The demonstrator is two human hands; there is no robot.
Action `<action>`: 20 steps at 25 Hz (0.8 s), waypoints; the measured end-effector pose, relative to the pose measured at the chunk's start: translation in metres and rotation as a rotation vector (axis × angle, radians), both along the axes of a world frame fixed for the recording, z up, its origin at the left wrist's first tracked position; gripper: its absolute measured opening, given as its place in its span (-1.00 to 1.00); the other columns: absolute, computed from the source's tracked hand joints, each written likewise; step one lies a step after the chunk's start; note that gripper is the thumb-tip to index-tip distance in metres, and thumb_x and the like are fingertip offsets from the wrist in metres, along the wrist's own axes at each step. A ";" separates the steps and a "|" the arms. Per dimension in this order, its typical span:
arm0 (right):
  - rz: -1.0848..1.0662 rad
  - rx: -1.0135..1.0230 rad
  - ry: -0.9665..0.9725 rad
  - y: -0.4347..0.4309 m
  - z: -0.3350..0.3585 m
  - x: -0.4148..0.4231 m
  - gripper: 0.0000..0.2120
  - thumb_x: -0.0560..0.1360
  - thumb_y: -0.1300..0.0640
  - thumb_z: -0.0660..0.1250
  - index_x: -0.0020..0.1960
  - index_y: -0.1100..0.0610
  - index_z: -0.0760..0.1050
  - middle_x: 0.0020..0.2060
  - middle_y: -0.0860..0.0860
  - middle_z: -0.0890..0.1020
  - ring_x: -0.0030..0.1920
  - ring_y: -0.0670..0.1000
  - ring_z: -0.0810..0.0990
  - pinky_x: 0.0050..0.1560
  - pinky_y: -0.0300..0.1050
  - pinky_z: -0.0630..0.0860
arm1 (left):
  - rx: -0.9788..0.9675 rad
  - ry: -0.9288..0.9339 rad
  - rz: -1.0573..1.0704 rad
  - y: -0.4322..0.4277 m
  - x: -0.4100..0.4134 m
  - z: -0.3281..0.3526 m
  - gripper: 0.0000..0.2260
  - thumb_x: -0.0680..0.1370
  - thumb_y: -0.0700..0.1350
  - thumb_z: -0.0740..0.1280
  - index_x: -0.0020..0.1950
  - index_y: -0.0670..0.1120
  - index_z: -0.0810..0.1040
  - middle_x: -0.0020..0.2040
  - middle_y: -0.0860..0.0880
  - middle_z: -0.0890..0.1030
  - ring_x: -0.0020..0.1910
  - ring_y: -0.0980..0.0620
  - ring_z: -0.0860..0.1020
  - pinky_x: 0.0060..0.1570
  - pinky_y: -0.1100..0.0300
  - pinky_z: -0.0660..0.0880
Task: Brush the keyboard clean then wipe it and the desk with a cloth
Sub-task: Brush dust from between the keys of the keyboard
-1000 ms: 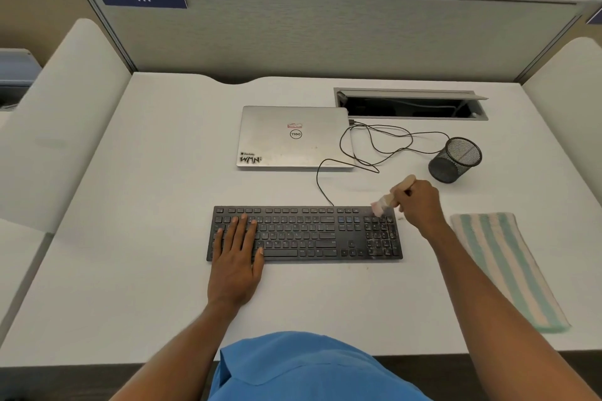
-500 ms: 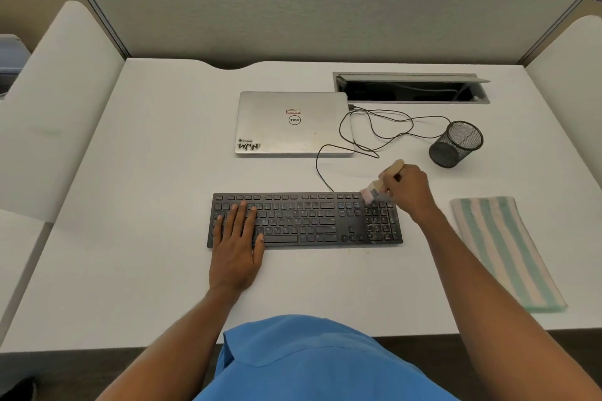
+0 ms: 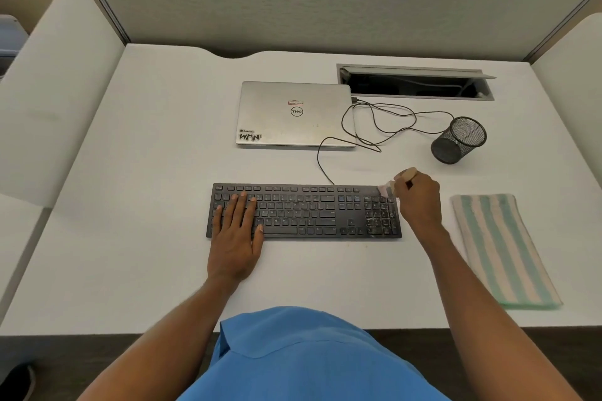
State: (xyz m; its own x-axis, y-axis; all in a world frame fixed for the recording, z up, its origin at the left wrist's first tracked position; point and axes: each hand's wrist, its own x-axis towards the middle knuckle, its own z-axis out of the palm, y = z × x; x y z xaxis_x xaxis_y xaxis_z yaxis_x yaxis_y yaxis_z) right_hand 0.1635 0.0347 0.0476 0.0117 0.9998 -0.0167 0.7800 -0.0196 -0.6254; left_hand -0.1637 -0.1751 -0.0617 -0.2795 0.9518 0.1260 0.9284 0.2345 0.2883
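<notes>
A person brushes the keyboard point(image 3: 309, 215) at a white table point(image 3: 146, 205), the right grip point(image 3: 420, 202) clenched round a small brush point(image 3: 395, 182) whose pale bristles touch the keyboard's far right corner, just above the number pad. Over the last 1 second the bristles shift only a little: from that corner inward along the top row, then back out again. It is a short to-and-fro stroke rather than a sweep across the keys.

The left grip point(image 3: 236, 238) stays where it is, released and flat, fingers straight across the keys at the keyboard's left end, apparently steadying it. The keyboard itself does not move.

The striped cloth point(image 3: 501, 247) lies folded and untouched to the right of the keyboard, apart from it. Behind the keyboard sit a closed laptop point(image 3: 294, 114) and, further right, a mesh cup point(image 3: 457, 140), with the cable point(image 3: 378, 120) looping between them.

By this showing the brushing stage is under way and confined to the right end. Pale marks seem to show on the number pad keys, and the other rows likely await the brush. The 2 wiping stages, keyboard and table, are not yet begun.
</notes>
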 end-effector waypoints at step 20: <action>0.001 -0.038 0.032 0.013 0.006 0.014 -0.75 0.62 0.15 0.22 -0.07 0.19 0.65 -0.25 0.12 0.68 -0.24 0.13 0.64 -0.20 -0.04 0.55 | -0.009 0.011 -0.004 -0.001 -0.001 -0.001 -0.43 0.71 0.08 0.06 0.71 -0.06 0.18 0.72 -0.06 0.15 0.72 -0.05 0.03 0.67 -0.18 0.00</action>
State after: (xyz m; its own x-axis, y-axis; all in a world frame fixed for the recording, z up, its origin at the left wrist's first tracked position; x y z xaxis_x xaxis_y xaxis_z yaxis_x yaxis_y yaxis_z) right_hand 0.1778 0.0482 0.0539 0.0097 0.9984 -0.0550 0.7597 -0.0431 -0.6489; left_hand -0.1648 -0.1759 -0.0624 -0.2746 0.9540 0.1203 0.9323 0.2335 0.2761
